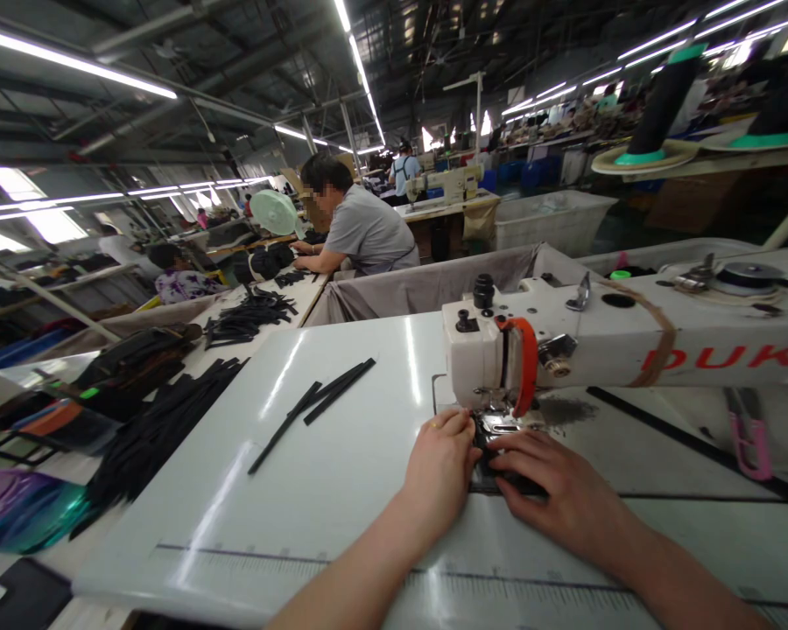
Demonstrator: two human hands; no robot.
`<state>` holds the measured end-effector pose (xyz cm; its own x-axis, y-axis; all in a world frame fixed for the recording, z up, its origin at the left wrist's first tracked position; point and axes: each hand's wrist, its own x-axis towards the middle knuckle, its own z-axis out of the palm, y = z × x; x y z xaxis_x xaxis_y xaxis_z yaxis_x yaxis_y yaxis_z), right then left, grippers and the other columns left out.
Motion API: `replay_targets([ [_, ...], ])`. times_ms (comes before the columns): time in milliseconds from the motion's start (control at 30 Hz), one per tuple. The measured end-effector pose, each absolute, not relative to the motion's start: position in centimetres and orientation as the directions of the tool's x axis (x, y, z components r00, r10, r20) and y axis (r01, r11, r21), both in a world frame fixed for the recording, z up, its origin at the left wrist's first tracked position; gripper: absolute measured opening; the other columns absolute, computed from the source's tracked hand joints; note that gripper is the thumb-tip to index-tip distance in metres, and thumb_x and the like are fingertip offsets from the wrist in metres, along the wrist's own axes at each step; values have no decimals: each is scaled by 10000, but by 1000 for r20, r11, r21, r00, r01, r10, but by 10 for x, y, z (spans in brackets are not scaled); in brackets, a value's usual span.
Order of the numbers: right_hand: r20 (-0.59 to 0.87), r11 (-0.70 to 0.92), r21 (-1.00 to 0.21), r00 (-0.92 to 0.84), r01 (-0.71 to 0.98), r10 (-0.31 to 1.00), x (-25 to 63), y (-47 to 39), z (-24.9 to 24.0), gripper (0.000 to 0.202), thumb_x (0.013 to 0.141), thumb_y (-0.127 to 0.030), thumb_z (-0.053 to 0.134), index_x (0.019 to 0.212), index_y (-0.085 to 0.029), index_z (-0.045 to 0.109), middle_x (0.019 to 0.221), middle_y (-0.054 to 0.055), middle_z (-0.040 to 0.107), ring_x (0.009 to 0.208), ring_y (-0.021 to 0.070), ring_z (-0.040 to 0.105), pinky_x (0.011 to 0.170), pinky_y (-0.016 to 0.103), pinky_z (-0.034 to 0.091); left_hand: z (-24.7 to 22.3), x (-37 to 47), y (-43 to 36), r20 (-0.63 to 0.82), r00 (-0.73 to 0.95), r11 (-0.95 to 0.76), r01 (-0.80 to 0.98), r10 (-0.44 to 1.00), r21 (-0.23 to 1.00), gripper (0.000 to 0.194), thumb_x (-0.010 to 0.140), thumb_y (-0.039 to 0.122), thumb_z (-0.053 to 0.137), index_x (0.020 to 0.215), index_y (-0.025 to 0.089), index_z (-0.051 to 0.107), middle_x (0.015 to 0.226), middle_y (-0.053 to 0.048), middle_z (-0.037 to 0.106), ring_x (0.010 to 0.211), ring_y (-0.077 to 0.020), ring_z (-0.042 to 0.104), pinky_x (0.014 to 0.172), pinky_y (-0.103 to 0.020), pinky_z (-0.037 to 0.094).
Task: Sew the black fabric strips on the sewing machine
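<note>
Both hands press flat, fingers extended, on a small black piece point(499, 468) under the needle of the white sewing machine point(565, 346): the left hand point(439, 468) at its 9 o'clock, the right hand point(552, 494) at 4 o'clock, neither clenched. Fingertips sit so near the needle that a slip could catch them. The piece's long axis seems to run 9 to 3 o'clock; its ends are hidden. Loose black strips point(315, 404) lie at 10 o'clock
</note>
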<state>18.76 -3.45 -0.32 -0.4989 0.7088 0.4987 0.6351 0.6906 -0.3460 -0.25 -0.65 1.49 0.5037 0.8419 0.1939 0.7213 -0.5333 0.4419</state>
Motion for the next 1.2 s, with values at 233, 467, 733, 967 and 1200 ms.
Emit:
replay_targets([
  [233, 488, 657, -211, -505, 724, 712, 184, -27, -5, 185, 900, -195, 563, 1058, -192, 660, 1082, 92, 684, 932, 244, 650, 788, 397, 558, 18, 0, -16, 152, 451, -471, 777, 880, 417, 110, 890, 145, 585, 867, 179, 688, 979, -69, 669, 955, -241, 614, 872, -385, 525],
  [467, 482, 639, -179, -500, 748, 720, 184, -27, -7, 215, 931, -219, 527, 1105, -200, 653, 1107, 101, 682, 931, 241, 654, 764, 386, 563, 10, 4, -19, 278, 376, -466, 753, 884, 465, 207, 906, 145, 542, 771, 185, 694, 868, -51, 665, 855, -207, 612, 807, -339, 513],
  [733, 469, 629, -154, -505, 762, 725, 183, -27, -7, 225, 930, -204, 525, 1121, -179, 642, 1090, 100, 678, 893, 237, 649, 737, 377, 554, 6, 3, -15, 314, 356, -474, 698, 880, 537, 156, 869, 114, 589, 800, 174, 715, 951, -58, 693, 906, -209, 627, 850, -336, 522],
  [967, 486, 636, -165, -499, 754, 717, 182, -27, -2, 206, 917, -189, 528, 1092, -187, 637, 1030, 86, 679, 869, 234, 643, 732, 379, 547, 5, 2, -15, 315, 385, -497, 695, 868, 520, 176, 865, 100, 573, 795, 173, 717, 949, -60, 688, 902, -212, 622, 841, -339, 523],
  [1200, 479, 639, -205, -493, 742, 726, 176, -31, 4, 191, 876, -135, 556, 1027, -206, 647, 995, 68, 675, 900, 233, 636, 776, 382, 548, 5, -2, -9, 278, 370, -460, 643, 887, 612, 105, 820, 118, 658, 746, 185, 691, 896, -41, 676, 879, -204, 624, 817, -328, 515],
])
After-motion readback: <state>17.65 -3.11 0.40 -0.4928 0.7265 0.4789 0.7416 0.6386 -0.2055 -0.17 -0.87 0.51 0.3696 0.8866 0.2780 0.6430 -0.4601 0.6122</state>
